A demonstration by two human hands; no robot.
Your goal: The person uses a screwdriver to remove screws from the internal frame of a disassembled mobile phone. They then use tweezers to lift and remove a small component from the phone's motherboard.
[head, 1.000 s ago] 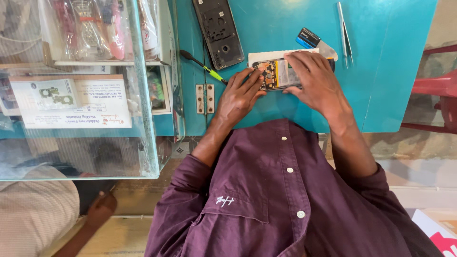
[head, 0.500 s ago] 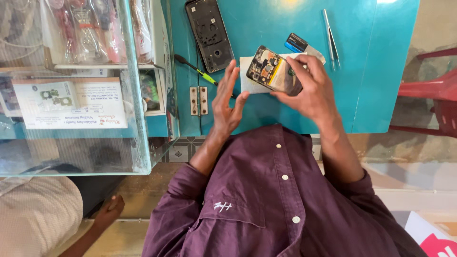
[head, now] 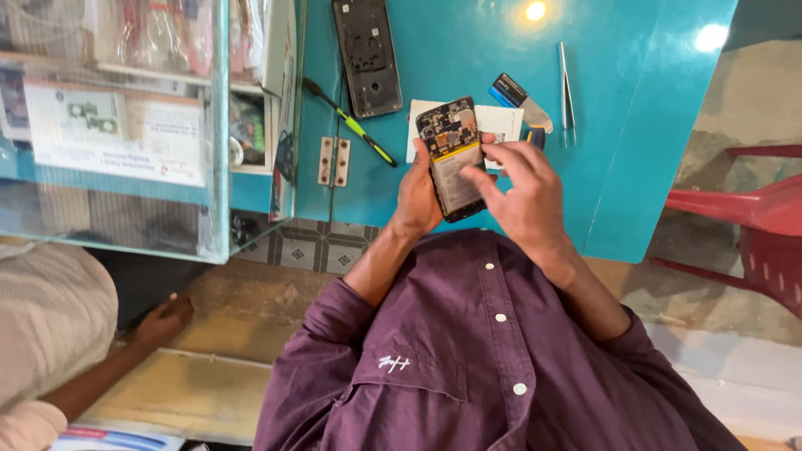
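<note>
Two hands raised off the tabletop (head: 635, 167) since a second ago: opened phone (head: 454, 154) lifted from white paper (head: 501, 121), now upright in left hand (head: 418, 196), clasped along its edge; right hand (head: 522, 188) fingers loosely curled, tips on lower battery area; rigid black frame, matte circuit boards exposed; glossy back cover (head: 366, 54), slim steel tweezers (head: 565, 92) lying apart.

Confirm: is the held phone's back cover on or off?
Off: the phone shows bare circuit board and battery; the back cover lies apart on the table.
</note>
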